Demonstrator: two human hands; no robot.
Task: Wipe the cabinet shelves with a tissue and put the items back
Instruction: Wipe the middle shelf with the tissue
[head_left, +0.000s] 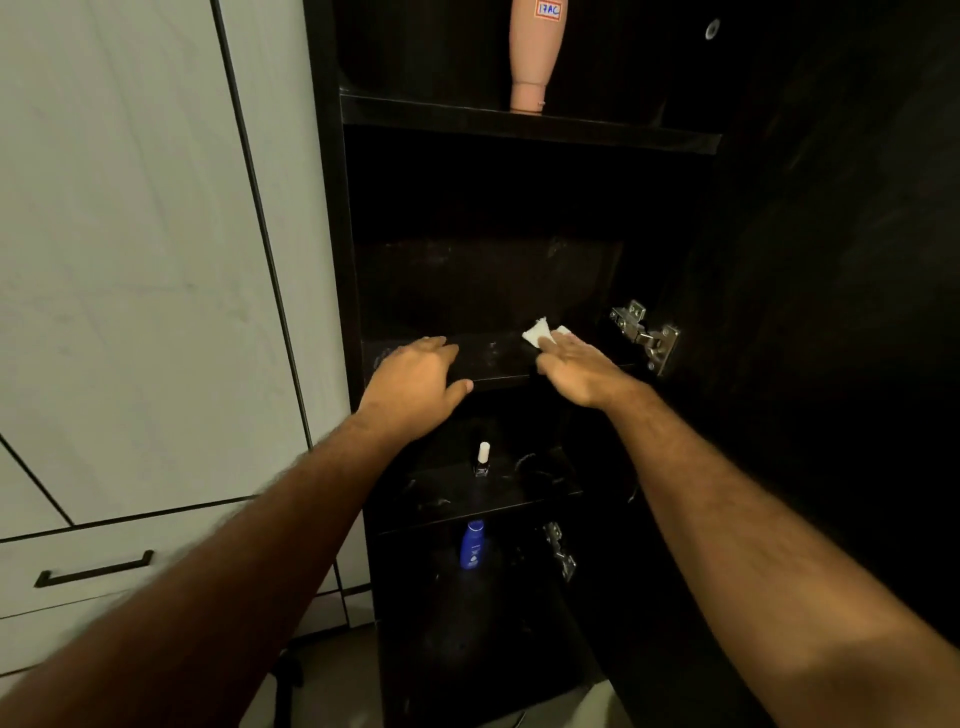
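White tissue (540, 331) under flat rt hand (576, 366)

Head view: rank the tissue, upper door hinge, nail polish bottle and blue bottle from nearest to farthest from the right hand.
From the right hand:
1. Tissue, under its fingertips on the middle shelf.
2. Upper door hinge, just to its right.
3. Nail polish bottle, one shelf down.
4. Blue bottle, lower still.

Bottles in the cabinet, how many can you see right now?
3. A peach bottle stands on the top shelf, a small white-capped bottle on the shelf below the hands, and a blue bottle lower still. The dark interior may hide others.
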